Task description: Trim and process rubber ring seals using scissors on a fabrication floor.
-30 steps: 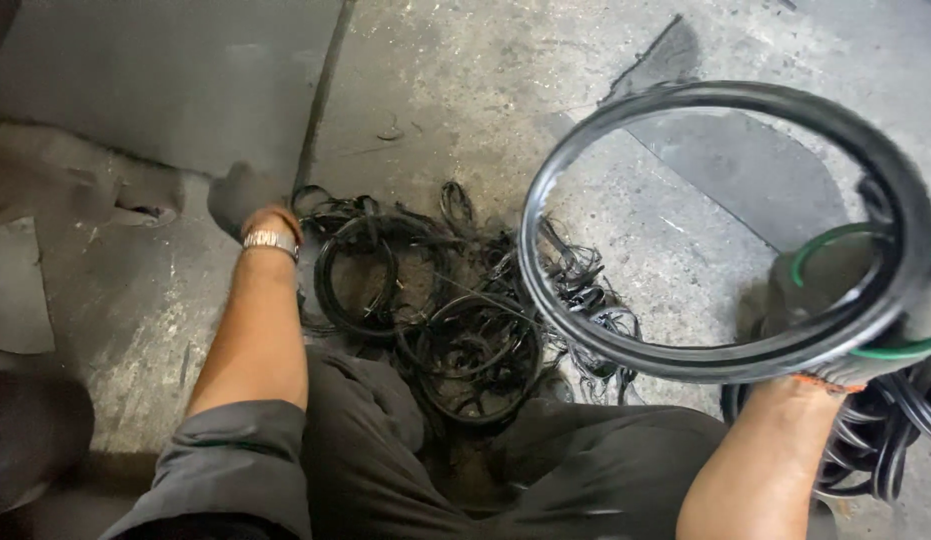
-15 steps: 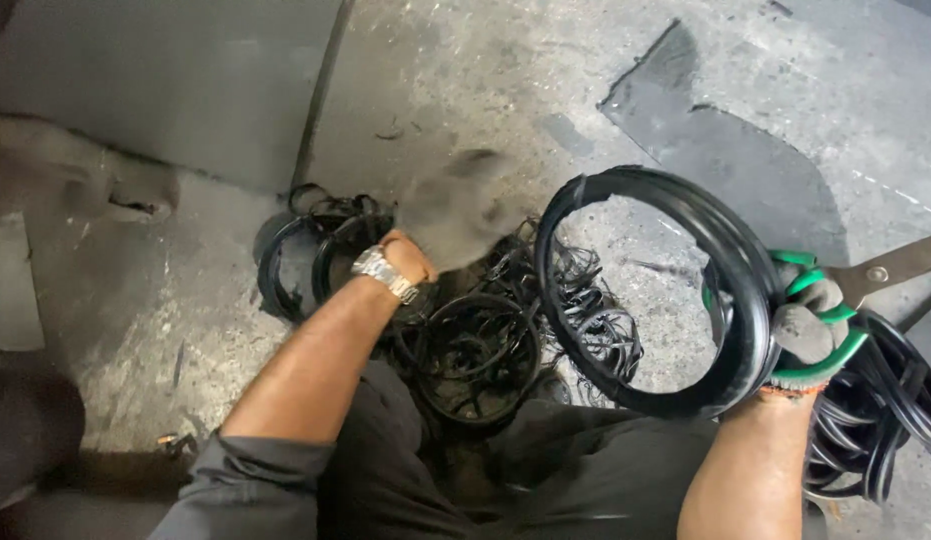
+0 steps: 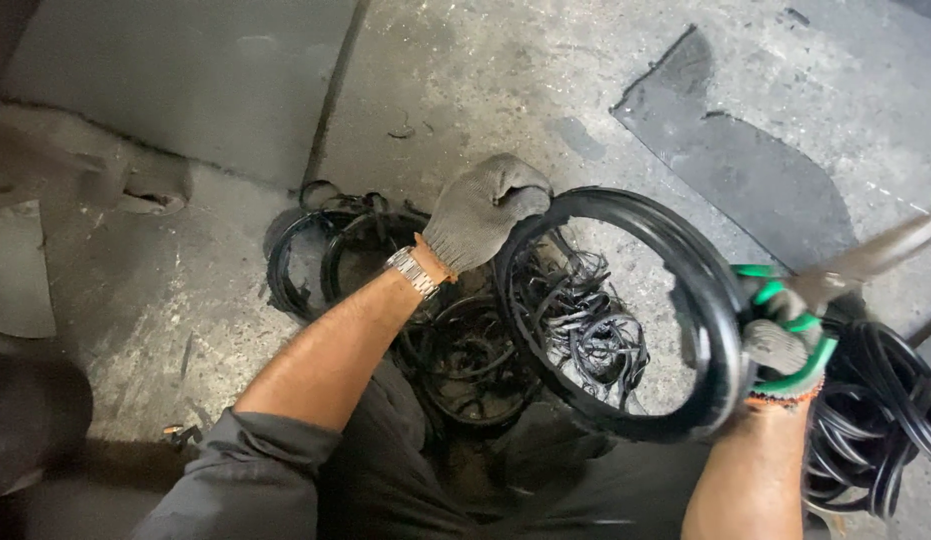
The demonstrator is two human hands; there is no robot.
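While the gloved right hand (image 3: 780, 345) clenches green-handled shears (image 3: 805, 300) and the black rubber ring's (image 3: 625, 310) right rim, the gloved left hand (image 3: 482, 210) grasps its upper-left rim; the ring hangs tilted between them above the scrap rubber pile (image 3: 465, 340) on the concrete floor (image 3: 485, 80).

Single view from the camera on my head, tilted steeply down over my lap toward the concrete floor (image 3: 485, 90) at 12 o'clock. Close range: my forearms enter from 6 o'clock, my left hand (image 3: 482, 212) near centre, my right hand (image 3: 785, 345) at 3 o'clock. No second view overlaps it.
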